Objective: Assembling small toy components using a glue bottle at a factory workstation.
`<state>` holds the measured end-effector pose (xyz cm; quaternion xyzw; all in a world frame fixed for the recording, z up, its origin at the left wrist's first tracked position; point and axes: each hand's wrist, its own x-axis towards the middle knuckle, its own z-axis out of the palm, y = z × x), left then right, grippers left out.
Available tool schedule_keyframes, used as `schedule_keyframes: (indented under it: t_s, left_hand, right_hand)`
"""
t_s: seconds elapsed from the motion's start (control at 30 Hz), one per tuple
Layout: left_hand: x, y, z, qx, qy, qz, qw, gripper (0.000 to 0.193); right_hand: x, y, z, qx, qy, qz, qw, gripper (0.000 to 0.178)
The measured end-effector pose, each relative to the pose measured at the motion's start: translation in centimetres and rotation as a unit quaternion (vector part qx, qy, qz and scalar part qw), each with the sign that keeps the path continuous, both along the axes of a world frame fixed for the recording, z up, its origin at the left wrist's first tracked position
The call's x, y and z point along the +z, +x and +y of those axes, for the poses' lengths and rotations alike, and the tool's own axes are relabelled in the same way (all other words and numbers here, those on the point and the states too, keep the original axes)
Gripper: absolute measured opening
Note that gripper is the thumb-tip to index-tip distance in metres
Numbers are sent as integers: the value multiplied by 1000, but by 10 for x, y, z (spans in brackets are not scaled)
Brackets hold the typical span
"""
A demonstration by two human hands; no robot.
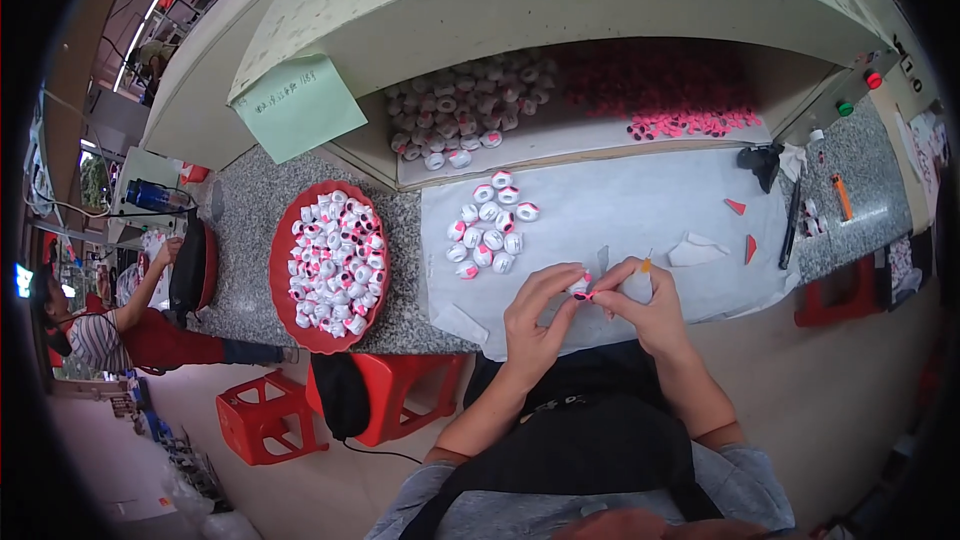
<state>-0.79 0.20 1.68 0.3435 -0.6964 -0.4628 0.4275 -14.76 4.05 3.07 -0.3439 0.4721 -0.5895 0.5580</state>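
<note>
My left hand (538, 325) pinches a small rounded white piece with pink on it (579, 287). Right beside it, my right hand (652, 318) presses a tiny pink-and-dark piece (588, 296) against it between thumb and finger. A small translucent bottle with a thin yellowish tip (638, 284) is also tucked in the right hand, tip pointing up. Both hands are over the near edge of a white paper sheet (620, 200). Several white pieces with pink marks (492, 223) lie in a cluster on the sheet, up and left of my left hand.
A red scalloped bowl (283, 285) heaped with similar pieces stands at left. Under the shelf (560, 0) lie piles of white pieces (460, 105) and pink pieces (690, 120). A black pen (790, 225) and orange knife (842, 197) lie at right. Red stools (265, 420) stand below; another person (110, 330) works far left.
</note>
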Motion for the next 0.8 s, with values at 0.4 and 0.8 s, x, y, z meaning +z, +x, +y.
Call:
schedule_keyframes:
  t_s: [0.4,0.8]
  left_hand:
    - [-3,2,3,-45,149,176,972,23]
    - [-4,9,7,-100,233,242,937,25]
  right_hand:
    - [-8,7,1,-33,-36,72,996,15]
    - [2,7,1,73,2,-18,997,32]
